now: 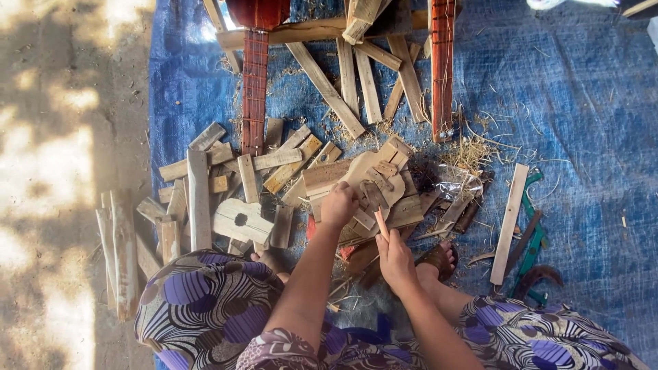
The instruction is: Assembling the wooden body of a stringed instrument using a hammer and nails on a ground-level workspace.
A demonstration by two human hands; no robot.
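I sit on a blue tarp with a pile of wood offcuts in front of me. My left hand is closed on a flat guitar-shaped wooden cutout that lies on the pile. My right hand grips a thin pale wooden stick, whose tip reaches the cutout's lower edge. A second, paler guitar-shaped cutout with a round hole lies to the left among the scraps.
Two small red stringed-instrument necks lie at the top. Loose slats spread between them. A long pale slat and a green-handled tool lie right. More planks rest on bare ground left. My sandalled foot is under the pile.
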